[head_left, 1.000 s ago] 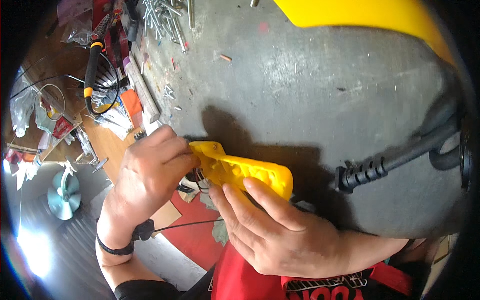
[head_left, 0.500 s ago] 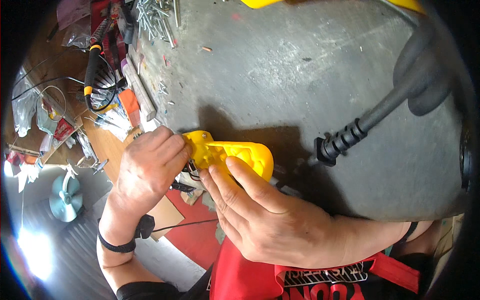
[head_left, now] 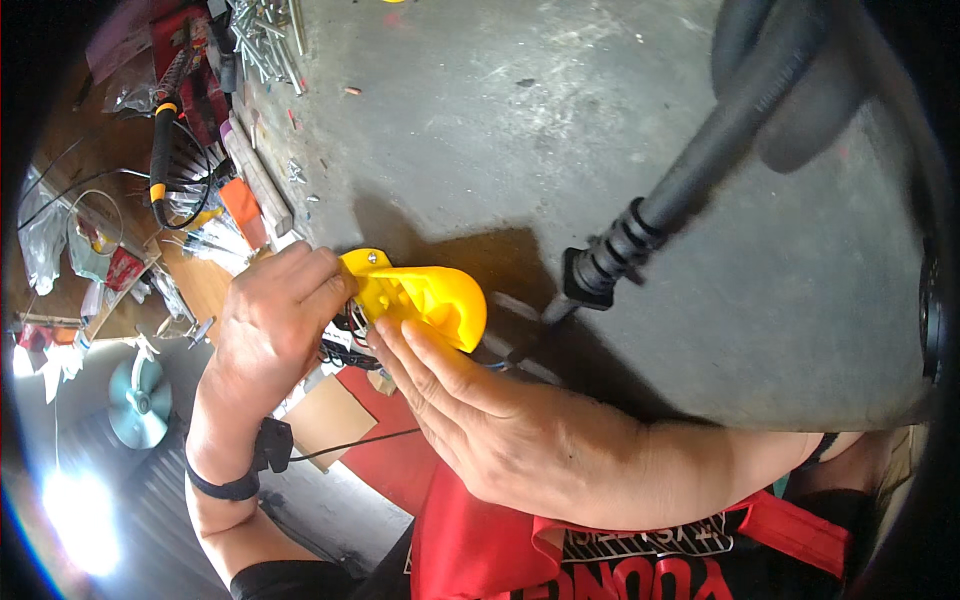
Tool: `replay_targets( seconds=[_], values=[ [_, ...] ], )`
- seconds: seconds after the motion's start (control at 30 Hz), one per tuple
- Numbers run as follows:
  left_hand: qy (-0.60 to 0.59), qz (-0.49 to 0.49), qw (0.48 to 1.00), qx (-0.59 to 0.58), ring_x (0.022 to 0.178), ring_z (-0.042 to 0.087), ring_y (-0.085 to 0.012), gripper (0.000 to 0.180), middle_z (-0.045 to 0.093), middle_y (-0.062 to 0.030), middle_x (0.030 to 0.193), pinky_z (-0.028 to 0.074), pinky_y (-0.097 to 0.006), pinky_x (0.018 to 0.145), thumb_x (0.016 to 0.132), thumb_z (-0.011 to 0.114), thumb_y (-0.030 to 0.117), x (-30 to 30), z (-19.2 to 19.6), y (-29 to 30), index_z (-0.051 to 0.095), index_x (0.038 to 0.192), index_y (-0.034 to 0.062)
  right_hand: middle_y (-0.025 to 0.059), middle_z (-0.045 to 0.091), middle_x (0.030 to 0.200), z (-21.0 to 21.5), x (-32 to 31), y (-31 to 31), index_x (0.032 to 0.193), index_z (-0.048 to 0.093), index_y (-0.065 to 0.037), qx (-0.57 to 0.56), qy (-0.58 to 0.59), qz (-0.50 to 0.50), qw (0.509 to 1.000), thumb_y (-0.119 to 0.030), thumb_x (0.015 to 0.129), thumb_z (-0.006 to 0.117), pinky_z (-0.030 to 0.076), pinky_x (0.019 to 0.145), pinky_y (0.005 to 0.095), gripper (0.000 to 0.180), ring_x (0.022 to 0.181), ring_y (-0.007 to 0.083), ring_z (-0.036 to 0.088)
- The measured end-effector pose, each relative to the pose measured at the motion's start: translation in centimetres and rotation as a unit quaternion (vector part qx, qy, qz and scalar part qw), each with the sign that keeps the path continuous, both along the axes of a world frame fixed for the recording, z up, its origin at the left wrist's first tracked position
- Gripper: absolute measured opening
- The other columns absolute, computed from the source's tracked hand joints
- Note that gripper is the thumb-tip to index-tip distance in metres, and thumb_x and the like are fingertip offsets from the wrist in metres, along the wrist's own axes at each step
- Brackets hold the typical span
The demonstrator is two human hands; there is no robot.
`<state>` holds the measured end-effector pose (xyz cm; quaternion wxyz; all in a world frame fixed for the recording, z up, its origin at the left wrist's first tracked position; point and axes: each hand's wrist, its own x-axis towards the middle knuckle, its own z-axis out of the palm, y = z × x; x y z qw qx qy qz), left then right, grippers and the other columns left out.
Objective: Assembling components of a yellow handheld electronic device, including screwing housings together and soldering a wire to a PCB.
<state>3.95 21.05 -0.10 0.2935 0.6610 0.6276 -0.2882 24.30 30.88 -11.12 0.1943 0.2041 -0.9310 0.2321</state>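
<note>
A bright yellow moulded plastic housing (head_left: 440, 300), hollow on the side that shows, is tilted between my two hands above the grey work surface. My left hand (head_left: 280, 310) is closed at its left end, fingers bent around the edge next to a small screw. Wires and a small part (head_left: 352, 320) show between the hands, partly hidden by my fingers. My right hand (head_left: 490, 420) grips the near edge of the housing, its fingers stretched along it and the thumb out of sight.
A thick black cord (head_left: 640, 235) with a ribbed sleeve crosses the right side, close above the grey surface (head_left: 450, 130). Loose screws (head_left: 265, 45) lie at the far left. Beside them are a black-and-orange-handled tool (head_left: 163, 150) and an orange piece (head_left: 243, 210). A fan (head_left: 140, 400) stands lower left.
The view has shifted, so hands and housing appear further left. The housing has tilted a little, and the black cord appears larger and further left. Both hands keep their hold.
</note>
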Motion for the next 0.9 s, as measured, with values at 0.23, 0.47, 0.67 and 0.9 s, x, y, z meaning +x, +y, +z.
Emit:
replay_targets(
  seconds=[0.23, 0.47, 0.67, 0.9],
  values=[
    [0.006, -0.029, 1.000, -0.002, 0.075, 0.059, -0.0255, 0.018, 0.055, -0.0087, 0.085, 0.051, -0.036, 0.063, 0.071, 0.061, 0.007, 0.3, 0.0, 0.0, 0.061, 0.088, 0.0015, 0.0219, 0.052, 0.141, -0.7, 0.4, -1.1, 0.138, 0.052, 0.004, -0.022, -0.002, -0.016, 1.000, -0.032, 0.094, 0.039, 0.019, 0.121, 0.0494, 0.058, 0.137, 0.0349, 0.044],
    [0.019, -0.018, 0.999, -0.019, 0.070, 0.060, -0.0289, 0.015, 0.056, -0.0118, 0.078, 0.051, -0.037, 0.060, 0.067, 0.066, 0.003, 0.7, 0.1, 0.4, 0.058, 0.079, 0.0007, 0.0216, 0.053, 0.141, -0.9, 0.5, -1.6, 0.138, 0.054, 0.001, -0.024, 0.014, -0.022, 0.999, -0.032, 0.094, 0.040, 0.017, 0.122, 0.0510, 0.057, 0.138, 0.0335, 0.044],
    [0.033, -0.062, 0.997, -0.024, 0.071, 0.060, -0.0216, 0.015, 0.053, -0.0052, 0.079, 0.049, -0.034, 0.059, 0.069, 0.062, 0.010, 0.7, 0.2, 0.6, 0.062, 0.083, 0.0049, 0.0220, 0.053, 0.140, -0.9, 0.3, -1.3, 0.135, 0.055, 0.004, -0.034, 0.012, -0.016, 0.999, -0.030, 0.092, 0.041, 0.018, 0.122, 0.0486, 0.057, 0.138, 0.0329, 0.044],
    [0.021, -0.083, 0.996, -0.026, 0.072, 0.060, -0.0183, 0.018, 0.055, -0.0028, 0.082, 0.051, -0.031, 0.059, 0.068, 0.064, 0.010, 0.6, 0.1, 0.6, 0.065, 0.085, 0.0060, 0.0229, 0.053, 0.140, -1.1, 0.4, -1.6, 0.134, 0.055, 0.007, -0.052, 0.003, -0.010, 0.999, -0.030, 0.091, 0.042, 0.021, 0.121, 0.0483, 0.058, 0.137, 0.0330, 0.044]
  ],
)
